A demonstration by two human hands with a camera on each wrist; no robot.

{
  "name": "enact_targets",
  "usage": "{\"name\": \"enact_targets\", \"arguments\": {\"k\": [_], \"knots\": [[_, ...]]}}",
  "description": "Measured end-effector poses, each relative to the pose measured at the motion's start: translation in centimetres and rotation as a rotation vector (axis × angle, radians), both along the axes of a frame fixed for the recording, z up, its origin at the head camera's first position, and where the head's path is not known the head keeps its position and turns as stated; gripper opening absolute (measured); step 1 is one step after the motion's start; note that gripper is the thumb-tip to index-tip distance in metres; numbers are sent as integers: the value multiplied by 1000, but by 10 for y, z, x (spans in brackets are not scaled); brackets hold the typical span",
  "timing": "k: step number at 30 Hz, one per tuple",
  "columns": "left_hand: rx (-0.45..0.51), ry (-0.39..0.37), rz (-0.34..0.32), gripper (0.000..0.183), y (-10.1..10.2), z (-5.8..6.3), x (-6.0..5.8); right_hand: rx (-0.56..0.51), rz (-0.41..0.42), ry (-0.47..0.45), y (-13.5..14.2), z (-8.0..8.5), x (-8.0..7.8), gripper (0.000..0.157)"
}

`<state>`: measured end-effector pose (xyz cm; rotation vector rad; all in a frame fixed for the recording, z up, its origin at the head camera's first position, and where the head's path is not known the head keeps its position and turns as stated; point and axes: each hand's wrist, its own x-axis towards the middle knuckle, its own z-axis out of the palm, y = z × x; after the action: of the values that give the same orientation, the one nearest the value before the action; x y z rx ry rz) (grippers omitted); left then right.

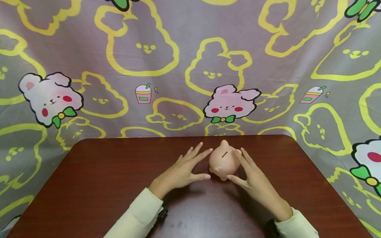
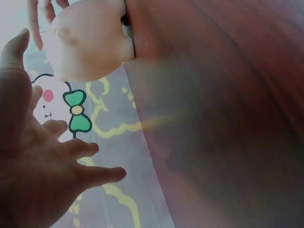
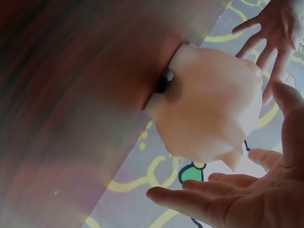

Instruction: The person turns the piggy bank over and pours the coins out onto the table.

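Piggy bank [image 1: 222,167] between left hand [image 1: 183,170] and right hand [image 1: 254,175]

From my remote place I see the piggy bank standing on the brown worktop [image 1: 119,172], in its far part and somewhat to the right of the middle. Its slot [image 1: 224,154] faces upward. The left hand is on the left of it, with the fingers spread and the thumb apart; this grip is relaxed and holds nothing. The right hand is on the right, its thumb and fingers extended beside the piggy bank. This grip also is not closed, but I cannot tell if the fingertips touch. In the right wrist view I notice a dark part [image 3: 164,81] at the underside. Both arms come from the near side, in pale sleeves [image 1: 137,215]. Behind the far edge hangs a grey cloth [image 1: 166,86] with yellow outlines and rabbit heads.
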<state>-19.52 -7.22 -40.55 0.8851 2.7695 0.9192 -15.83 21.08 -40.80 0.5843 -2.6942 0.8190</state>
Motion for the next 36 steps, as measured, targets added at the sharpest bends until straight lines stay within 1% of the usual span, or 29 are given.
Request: {"name": "enact_targets", "arguments": {"k": [6, 13, 16, 21, 26, 30, 32, 36], "knots": [[43, -60, -39, 86, 10, -2, -7, -22, 11, 18, -5, -5, -2, 88], [86, -90, -48, 86, 20, -7, -16, -63, 30, 40, -11, -11, -9, 93], [121, -111, -57, 85, 25, -9, -20, -77, 21, 27, -12, -11, -10, 94], [161, -144, -63, 86, 31, -12, -25, -72, -14, -23, -14, -11, -12, 95], [202, -137, -90, 88, 33, -16, -28, -73, -30, -56, -16, -11, -15, 96], [226, -104, -145, 87, 36, -17, -30, -81, -34, -58, -17, -12, -17, 97], [235, -90, -162, 85, 37, -18, -31, -86, -31, -55, -19, -12, -18, 96], [243, -77, -160, 83, 37, -19, -31, -99, -25, -59, -21, -12, -20, 93]]}}
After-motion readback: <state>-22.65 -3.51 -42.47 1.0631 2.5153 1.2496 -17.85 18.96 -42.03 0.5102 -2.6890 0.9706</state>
